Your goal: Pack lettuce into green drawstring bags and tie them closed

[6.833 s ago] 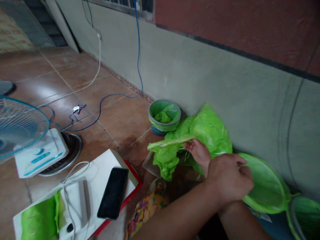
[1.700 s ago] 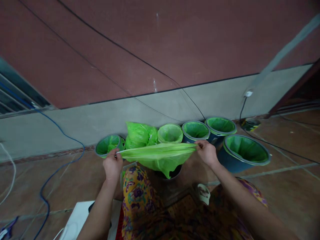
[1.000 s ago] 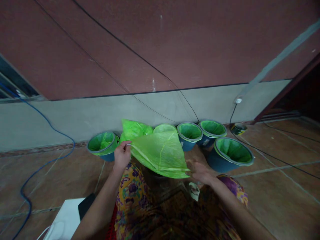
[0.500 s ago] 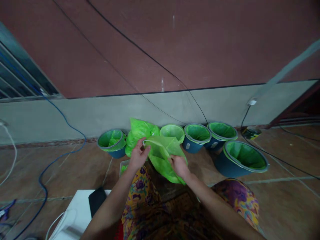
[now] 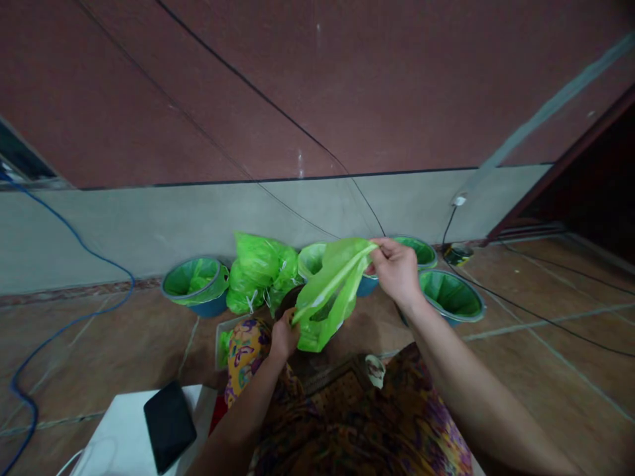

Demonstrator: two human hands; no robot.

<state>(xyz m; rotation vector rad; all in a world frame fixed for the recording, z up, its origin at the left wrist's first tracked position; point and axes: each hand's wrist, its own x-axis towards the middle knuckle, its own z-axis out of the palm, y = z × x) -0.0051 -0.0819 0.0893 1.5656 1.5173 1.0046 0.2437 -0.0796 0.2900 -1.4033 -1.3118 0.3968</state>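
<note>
A light green plastic bag [image 5: 327,291] is stretched slantwise between my two hands, above my lap. My left hand [image 5: 285,336] is closed on its lower left edge. Higher up and to the right, my right hand [image 5: 397,268] pinches the bag's upper corner. Behind the bag stand a pale green-lined bucket [image 5: 311,258] and a blue bucket [image 5: 368,285], both partly covered by it. Stuffed green bags [image 5: 260,268] tied with white string lie against the wall, left of the held bag.
Green-lined blue buckets stand at the left [image 5: 194,285] and right [image 5: 452,297]. A small tray [image 5: 221,344] holds green pieces by my knee. A dark tablet [image 5: 169,426] lies on a white box [image 5: 116,423]. A blue cable [image 5: 79,317] and a black cable [image 5: 536,320] cross the floor.
My right hand has risen to the right, pulling the bag's corner up. My left hand has dropped lower on its edge. The view has turned to the right.
</note>
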